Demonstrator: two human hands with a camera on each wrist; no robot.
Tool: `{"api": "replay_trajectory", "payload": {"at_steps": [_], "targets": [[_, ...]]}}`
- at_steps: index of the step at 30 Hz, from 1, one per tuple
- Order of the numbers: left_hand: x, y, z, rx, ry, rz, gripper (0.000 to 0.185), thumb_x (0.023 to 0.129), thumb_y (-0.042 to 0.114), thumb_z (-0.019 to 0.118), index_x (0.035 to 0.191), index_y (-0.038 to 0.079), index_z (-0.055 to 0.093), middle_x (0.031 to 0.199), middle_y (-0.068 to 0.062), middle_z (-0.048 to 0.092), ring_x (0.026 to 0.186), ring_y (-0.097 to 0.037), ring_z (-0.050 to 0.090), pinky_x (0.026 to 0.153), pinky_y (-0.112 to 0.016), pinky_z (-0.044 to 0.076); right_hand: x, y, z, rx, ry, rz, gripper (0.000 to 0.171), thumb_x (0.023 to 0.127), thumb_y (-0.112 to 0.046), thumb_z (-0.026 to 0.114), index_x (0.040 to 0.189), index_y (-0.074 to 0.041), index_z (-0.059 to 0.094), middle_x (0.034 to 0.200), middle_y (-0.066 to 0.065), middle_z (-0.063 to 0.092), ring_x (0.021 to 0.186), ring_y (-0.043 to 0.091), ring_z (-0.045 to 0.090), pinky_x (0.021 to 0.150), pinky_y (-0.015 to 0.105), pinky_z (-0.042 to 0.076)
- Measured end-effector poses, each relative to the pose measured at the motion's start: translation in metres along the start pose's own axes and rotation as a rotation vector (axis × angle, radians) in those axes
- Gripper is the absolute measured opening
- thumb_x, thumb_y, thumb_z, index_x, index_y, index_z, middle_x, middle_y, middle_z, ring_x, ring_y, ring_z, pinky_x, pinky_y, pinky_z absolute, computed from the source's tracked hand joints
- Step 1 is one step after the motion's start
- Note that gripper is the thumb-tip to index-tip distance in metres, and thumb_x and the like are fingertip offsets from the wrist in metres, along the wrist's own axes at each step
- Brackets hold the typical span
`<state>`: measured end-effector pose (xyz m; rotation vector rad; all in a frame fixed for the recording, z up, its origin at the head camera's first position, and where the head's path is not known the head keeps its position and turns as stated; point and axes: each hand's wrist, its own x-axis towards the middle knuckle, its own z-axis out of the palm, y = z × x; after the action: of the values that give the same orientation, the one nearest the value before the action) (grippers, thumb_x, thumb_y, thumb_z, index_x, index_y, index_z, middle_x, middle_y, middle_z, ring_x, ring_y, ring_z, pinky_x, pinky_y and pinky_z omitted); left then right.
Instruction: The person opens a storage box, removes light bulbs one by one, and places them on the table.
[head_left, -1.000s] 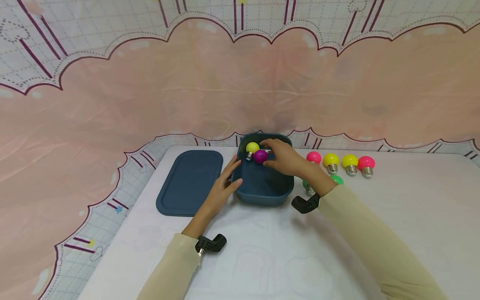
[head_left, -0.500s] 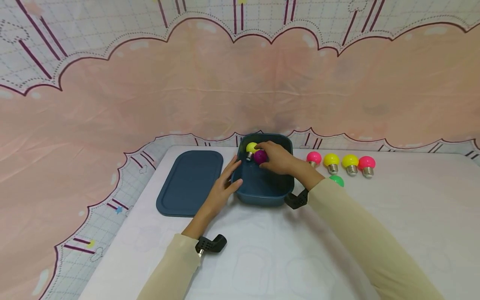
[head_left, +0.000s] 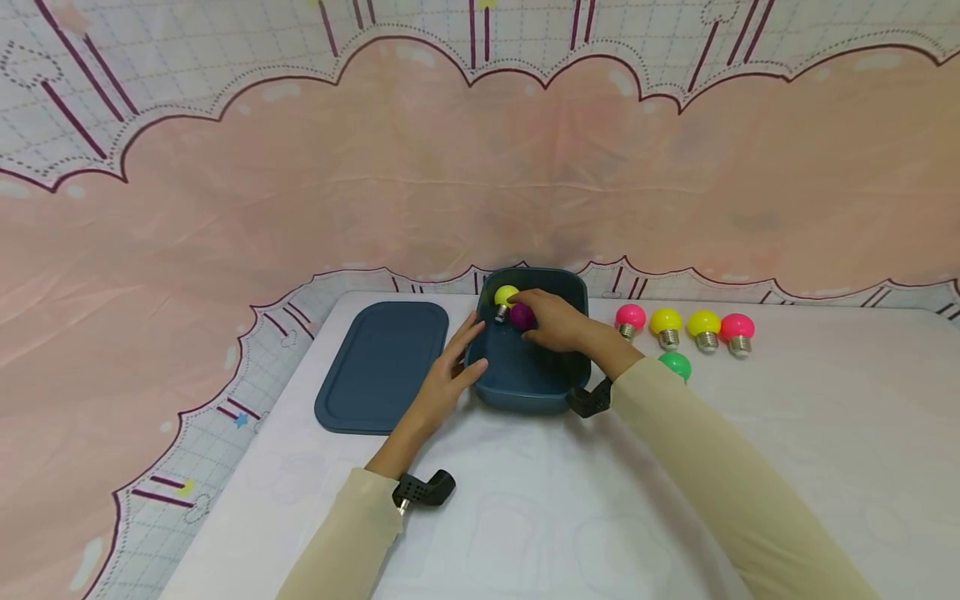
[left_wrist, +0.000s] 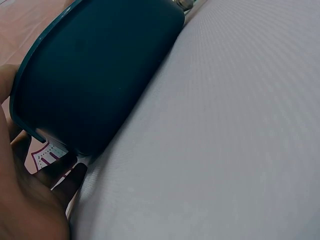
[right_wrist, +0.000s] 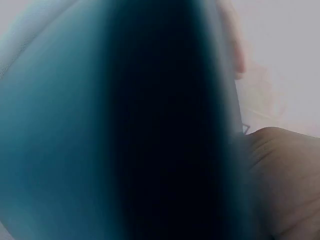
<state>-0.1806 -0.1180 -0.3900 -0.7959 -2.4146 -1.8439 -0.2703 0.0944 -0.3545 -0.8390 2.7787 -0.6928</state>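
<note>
In the head view, my right hand (head_left: 558,321) reaches into a dark blue rectangular box (head_left: 532,403), its fingers around a purple light bulb (head_left: 522,316) and partly covering it. Beside that bulb, at the box's far left, lies a yellow light bulb (head_left: 506,295) with its metal base toward me. My left hand (head_left: 444,379) touches the box's left side with fairly straight, spread fingers. The left wrist view shows this hand (left_wrist: 35,190) at the end of the box (left_wrist: 105,65). In the right wrist view, the blurred box wall (right_wrist: 55,135) hides most of the right hand (right_wrist: 290,180).
A flat dark blue lid (head_left: 382,367) lies left of the box on the white table (head_left: 525,517). To the right stand several light bulbs: pink (head_left: 630,317), yellow (head_left: 665,322), another yellow (head_left: 703,325), another pink (head_left: 738,327) and green (head_left: 677,364). A patterned cloth (head_left: 480,183) hangs behind.
My right hand has moved slightly left and down over the purple bulb, covering more of it. A green bulb seen earlier beside the box is now hidden behind the right arm. The left hand stays put.
</note>
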Motion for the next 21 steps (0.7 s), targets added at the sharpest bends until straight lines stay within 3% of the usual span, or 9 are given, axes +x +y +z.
{"api": "replay_trajectory", "payload": {"at_steps": [6, 13, 18, 21], "targets": [[0.0001, 0.0001, 0.0003, -0.004, 0.002, -0.001, 0.053, 0.098, 0.002, 0.048, 0.148, -0.002, 0.029, 0.158, -0.016, 0.011, 0.144, -0.029, 0.012, 0.109, -0.053, 0.023, 0.0003, 0.0003, -0.0008, -0.018, 0.013, -0.011, 0.058, 0.086, -0.006, 0.069, 0.139, -0.003, 0.046, 0.138, 0.020, 0.047, 0.126, 0.035, 0.046, 0.102, 0.047, 0.038], [-0.0003, 0.0006, -0.0001, -0.005, 0.009, -0.006, 0.053, 0.098, 0.002, 0.049, 0.148, -0.002, 0.030, 0.158, -0.015, 0.011, 0.144, -0.030, 0.012, 0.110, -0.052, 0.023, -0.0025, -0.0014, -0.0029, -0.012, -0.041, 0.010, 0.050, 0.085, 0.002, 0.065, 0.133, -0.007, 0.056, 0.132, 0.017, 0.055, 0.118, 0.034, 0.053, 0.095, 0.046, 0.045], [-0.0006, 0.0004, 0.0002, -0.005, 0.007, 0.001, 0.053, 0.098, 0.002, 0.049, 0.148, -0.002, 0.030, 0.158, -0.015, 0.011, 0.144, -0.030, 0.011, 0.110, -0.052, 0.022, -0.0045, -0.0014, -0.0032, -0.006, -0.009, -0.028, 0.046, 0.084, 0.007, 0.057, 0.128, -0.007, 0.062, 0.125, 0.015, 0.060, 0.110, 0.032, 0.057, 0.095, 0.045, 0.045], [-0.0006, 0.0001, 0.0001, -0.003, 0.006, 0.007, 0.053, 0.098, 0.002, 0.048, 0.148, -0.002, 0.030, 0.158, -0.017, 0.011, 0.144, -0.031, 0.011, 0.109, -0.053, 0.022, -0.0043, -0.0011, -0.0029, -0.006, 0.000, -0.043, 0.044, 0.084, 0.007, 0.059, 0.125, -0.008, 0.064, 0.122, 0.013, 0.063, 0.108, 0.031, 0.058, 0.095, 0.044, 0.046]]}}
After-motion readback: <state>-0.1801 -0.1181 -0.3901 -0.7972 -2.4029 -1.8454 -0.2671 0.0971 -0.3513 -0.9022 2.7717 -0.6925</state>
